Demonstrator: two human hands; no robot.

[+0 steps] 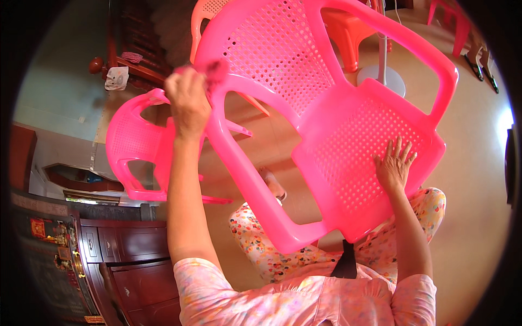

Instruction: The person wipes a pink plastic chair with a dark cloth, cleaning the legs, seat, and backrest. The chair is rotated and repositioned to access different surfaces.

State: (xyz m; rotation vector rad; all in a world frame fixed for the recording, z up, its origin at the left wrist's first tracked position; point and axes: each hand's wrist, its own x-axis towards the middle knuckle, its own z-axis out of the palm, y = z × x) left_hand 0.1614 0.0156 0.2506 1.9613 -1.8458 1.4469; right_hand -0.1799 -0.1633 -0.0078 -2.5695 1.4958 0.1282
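A pink plastic armchair (350, 191) with a perforated seat and backrest stands tilted across the view, its front edge towards my lap. My left hand (189, 98) grips a crumpled dark pink cloth (216, 75), blurred, at the armrest on the left, where it meets the backrest. On the perforated seat my right hand (395, 165) lies flat, fingers spread, with nothing in it. My knees in patterned trousers (261, 244) are on both sides below the seat.
Another pink armchair (136, 140) stands at the left. Behind are an orange chair (200, 18), a red-orange plastic stool (346, 34) and a round-based stand (381, 77). A dark wood cabinet (138, 244) is lower left. Sandals (481, 67) are at the upper right.
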